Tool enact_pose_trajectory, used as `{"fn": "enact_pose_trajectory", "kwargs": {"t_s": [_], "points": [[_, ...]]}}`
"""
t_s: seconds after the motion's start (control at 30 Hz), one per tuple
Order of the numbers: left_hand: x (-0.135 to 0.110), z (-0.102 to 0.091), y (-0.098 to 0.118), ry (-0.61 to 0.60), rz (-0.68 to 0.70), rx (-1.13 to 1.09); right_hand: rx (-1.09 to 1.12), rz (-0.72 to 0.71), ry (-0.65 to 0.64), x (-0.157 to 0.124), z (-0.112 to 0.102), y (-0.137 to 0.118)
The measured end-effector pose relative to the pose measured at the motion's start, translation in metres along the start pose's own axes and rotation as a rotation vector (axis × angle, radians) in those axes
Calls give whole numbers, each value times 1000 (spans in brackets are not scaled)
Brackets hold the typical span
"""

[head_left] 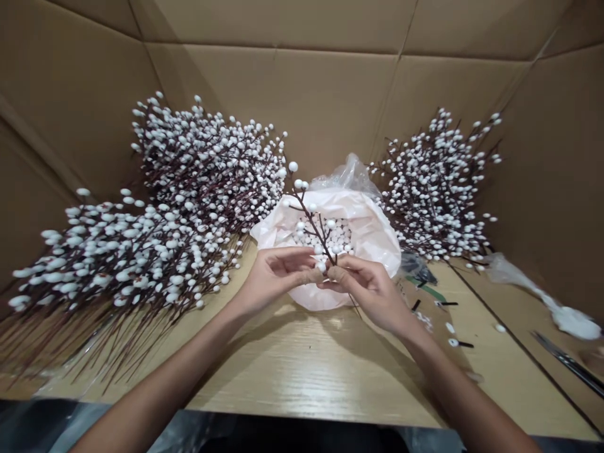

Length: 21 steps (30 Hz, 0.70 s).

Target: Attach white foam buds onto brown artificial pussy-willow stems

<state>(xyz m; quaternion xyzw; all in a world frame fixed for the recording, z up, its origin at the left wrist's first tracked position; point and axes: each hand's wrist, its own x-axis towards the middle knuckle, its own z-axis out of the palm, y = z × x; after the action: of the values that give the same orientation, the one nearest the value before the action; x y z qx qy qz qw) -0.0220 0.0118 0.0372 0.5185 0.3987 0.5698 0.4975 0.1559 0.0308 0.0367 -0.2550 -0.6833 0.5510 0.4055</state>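
In the middle of the head view, an artificial berry branch [311, 220] with a dark brown stem and white berries stands tilted to the left. My right hand [370, 286] is closed around its lower stem, whose thin end sticks out below the fingers. My left hand [278, 277] is pinched at a white berry [321, 267] low on the branch, its fingertips almost meeting those of the right. Directly behind the hands sits an open pale plastic bag [372, 236] holding many loose white berries [337, 236].
Berry branches lie in a large heap [207, 163] at left and a smaller heap [434, 189] at right. Scissors [569, 362], a knotted plastic bag [573, 321] and small black-and-white pieces [460, 343] lie on the right of the wooden table [292, 384]. Cardboard walls [330, 94] enclose it.
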Motion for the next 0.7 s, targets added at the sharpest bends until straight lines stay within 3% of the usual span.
{"fn": "enact_pose_trajectory", "kwargs": {"t_s": [0.2,0.47,0.7], "points": [[4,-12,9,-143,-69,-65,72,41,9,2,3,2],[0,-9,13,48,-2,-297,-106,-2,34,-5,22,14],[-2,-2,14,128,-51,-332,-195,-87,56,-8,39,20]]}}
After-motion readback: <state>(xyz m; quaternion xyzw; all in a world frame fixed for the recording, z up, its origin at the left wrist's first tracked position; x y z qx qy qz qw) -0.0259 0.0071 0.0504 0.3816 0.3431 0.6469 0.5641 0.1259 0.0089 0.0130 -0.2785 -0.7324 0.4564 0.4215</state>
